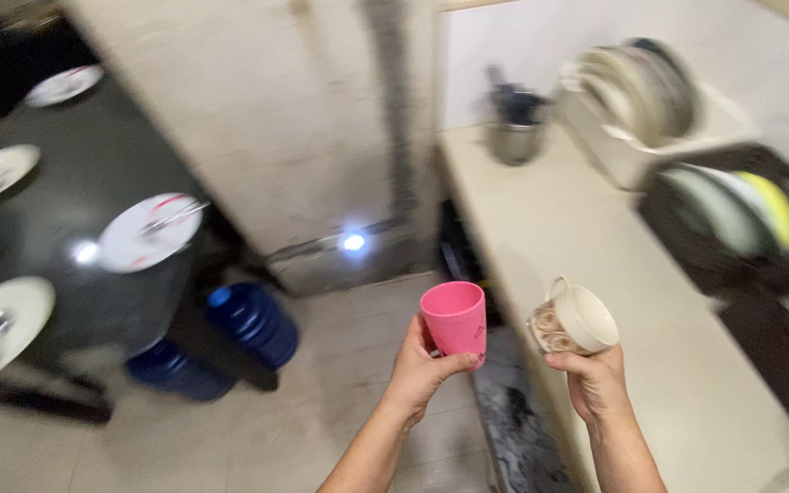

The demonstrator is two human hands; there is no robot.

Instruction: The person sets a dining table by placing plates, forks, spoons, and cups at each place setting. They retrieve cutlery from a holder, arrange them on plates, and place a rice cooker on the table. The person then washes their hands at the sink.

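Two cups are up in front of us, one in each hand. Our left hand [420,368] is wrapping its grip around the base of the pink tumbler [455,316], thumb across the front, keeping it upright with the mouth open to the top. Our right hand [595,382] is closing its grip under the cream mug [575,318], which is tipping so its mouth is facing up and to the right, the patterned side and handle showing. Both cups are hanging in the air at the near edge of the pale counter [586,246], the tumbler over the floor, the mug just over the counter's edge.

We are looking along that counter now: a dish rack [636,151] with plates standing on edge, a steel utensil holder [513,137], a dark tray [732,256] with more plates. To the left, a dark table [93,183] is carrying white plates [143,233], and blue water jugs [253,319] are sitting on the tiled floor [340,365]. The whole view is blurring a little.
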